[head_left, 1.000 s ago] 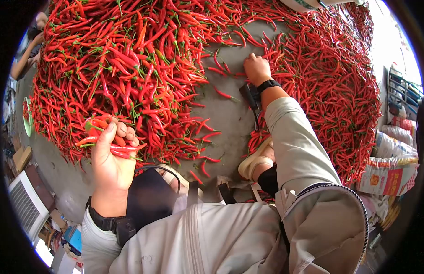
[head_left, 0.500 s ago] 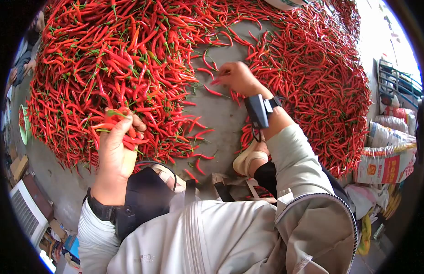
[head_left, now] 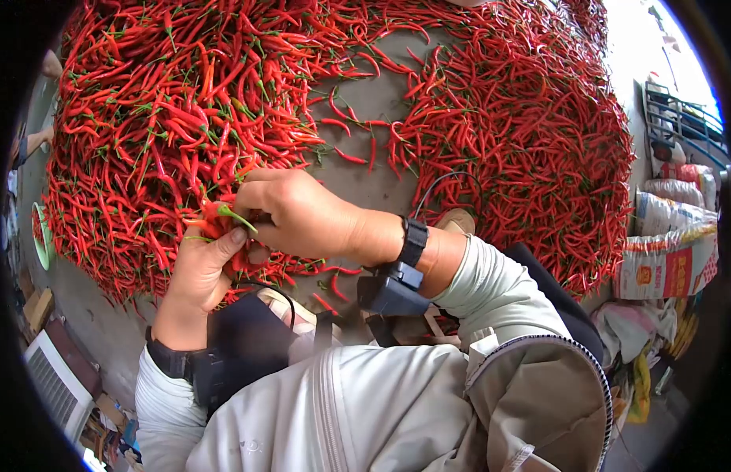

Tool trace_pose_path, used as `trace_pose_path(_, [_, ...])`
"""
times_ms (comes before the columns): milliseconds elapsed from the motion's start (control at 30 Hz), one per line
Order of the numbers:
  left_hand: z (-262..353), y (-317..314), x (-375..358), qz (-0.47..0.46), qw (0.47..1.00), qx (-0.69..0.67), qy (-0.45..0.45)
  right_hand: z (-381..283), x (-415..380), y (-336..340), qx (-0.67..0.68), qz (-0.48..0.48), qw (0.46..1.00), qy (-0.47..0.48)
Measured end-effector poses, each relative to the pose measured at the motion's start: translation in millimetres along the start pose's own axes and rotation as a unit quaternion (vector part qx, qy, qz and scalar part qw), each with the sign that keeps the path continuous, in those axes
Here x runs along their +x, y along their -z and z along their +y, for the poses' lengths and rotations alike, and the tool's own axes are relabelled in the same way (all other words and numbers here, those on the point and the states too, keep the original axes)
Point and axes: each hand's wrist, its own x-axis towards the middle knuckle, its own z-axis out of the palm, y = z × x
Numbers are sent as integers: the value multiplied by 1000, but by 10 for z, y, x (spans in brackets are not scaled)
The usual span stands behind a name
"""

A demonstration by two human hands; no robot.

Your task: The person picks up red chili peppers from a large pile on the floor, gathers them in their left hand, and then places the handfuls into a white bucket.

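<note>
My left hand (head_left: 204, 263) is closed around several red chili peppers (head_left: 216, 216) at the front edge of the left heap (head_left: 137, 134). Their green stems stick out above my thumb. My right hand (head_left: 283, 212) is right beside it, fingers bent in at the green stem of one pepper. Its fingertips are partly hidden, so what they grip is hard to make out. A second heap of red chilies (head_left: 522, 141) lies on the right.
Between the heaps runs a strip of grey floor (head_left: 373, 98) with scattered chilies. Printed sacks (head_left: 668, 263) and a blue metal rack (head_left: 684, 118) stand at the right. A green basin (head_left: 43, 236) is at the left, near another person's arm (head_left: 39, 141).
My right hand has moved left from above the floor strip to my left hand. The reddish pepper it held is gone from it. The view has shifted slightly.
</note>
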Motion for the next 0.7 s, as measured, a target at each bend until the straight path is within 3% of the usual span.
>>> trace_pose_path(167, [38,105,-36,-39,998,-44,37,105,86,241,-2,-14,999,-31])
trace_pose_path(200, [32,107,-43,-38,997,-68,28,320,95,324,-36,34,999,7])
trace_pose_path(267, [33,107,-48,-22,995,-96,17,849,111,624,-70,141,980,-124])
trace_pose_path(300, [71,93,-58,-21,995,-98,8,1097,91,842,-148,211,953,-161])
trace_pose_path(333, [86,85,-66,-20,995,-100,0,1385,41,1081,-215,249,906,-265])
trace_pose_path(367, [66,159,-71,-26,996,-87,7,1817,-76,1355,-289,290,871,-272])
trace_pose_path(467, [39,225,-100,-41,994,-103,11,2179,-267,2059,-394,267,725,-498])
trace_pose_path(533, [13,216,-98,-30,995,-94,7,2268,-338,2271,-449,217,701,-511])
trace_pose_path(700, [-57,204,-77,64,992,-108,17,2598,-435,2511,-372,92,679,-626])
